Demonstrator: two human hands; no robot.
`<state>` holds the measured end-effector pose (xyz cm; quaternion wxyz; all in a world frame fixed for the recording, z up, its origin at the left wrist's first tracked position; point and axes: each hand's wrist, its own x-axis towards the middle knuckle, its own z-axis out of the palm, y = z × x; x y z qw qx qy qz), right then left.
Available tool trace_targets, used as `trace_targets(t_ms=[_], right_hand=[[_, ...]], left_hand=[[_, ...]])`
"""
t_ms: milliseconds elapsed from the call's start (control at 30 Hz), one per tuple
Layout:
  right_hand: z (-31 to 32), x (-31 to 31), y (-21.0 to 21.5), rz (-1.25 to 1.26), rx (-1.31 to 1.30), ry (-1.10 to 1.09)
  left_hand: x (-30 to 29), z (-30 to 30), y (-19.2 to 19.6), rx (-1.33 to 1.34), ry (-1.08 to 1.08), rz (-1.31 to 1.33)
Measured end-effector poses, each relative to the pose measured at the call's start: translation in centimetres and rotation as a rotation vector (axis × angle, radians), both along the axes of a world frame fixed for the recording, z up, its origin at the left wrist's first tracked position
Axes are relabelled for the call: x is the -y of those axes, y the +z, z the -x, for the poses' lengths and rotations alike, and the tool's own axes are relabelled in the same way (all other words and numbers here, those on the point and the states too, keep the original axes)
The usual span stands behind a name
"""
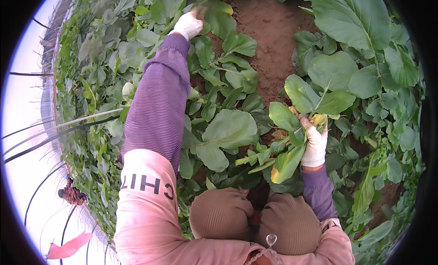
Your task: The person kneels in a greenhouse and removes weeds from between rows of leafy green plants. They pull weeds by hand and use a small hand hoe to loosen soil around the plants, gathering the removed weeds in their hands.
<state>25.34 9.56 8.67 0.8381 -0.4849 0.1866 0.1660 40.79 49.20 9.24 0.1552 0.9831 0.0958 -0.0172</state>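
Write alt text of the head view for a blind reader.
A white-gloved right hand holds green and yellowing leaves; the left hand, also gloved, reaches among leafy plants beside bare soil. Purple sleeves extend from a pink top.

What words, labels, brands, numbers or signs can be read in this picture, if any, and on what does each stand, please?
Pink left sleeve: large dark block capitals, upside down in this view and partly hidden by the curve; not transcribed here.
Pink right sleeve: a dark fragment, too cut off to read.
Left glove and right glove: no lettering visible.
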Motion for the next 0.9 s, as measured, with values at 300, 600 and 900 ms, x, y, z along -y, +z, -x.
trace_targets(t_ms=[300, 600, 900], right_hand=[[-0.2, 0.0, 0.1, 0.046, -0.029, 0.050], [-0.5, 0.3, 0.1, 0.060, -0.041, 0.115], [-0.2, 0.4, 0.4, 0.086, -0.043, 0.141]], left_hand=[[-0.7, -3.7, -3.7, -0.462, 0.300, -0.414], [-0.3, -3.8, -2.8, -0.456, 0.210, -0.663], [-0.3, -3.4, -2.6, -0.428, 0.249, -0.564]])
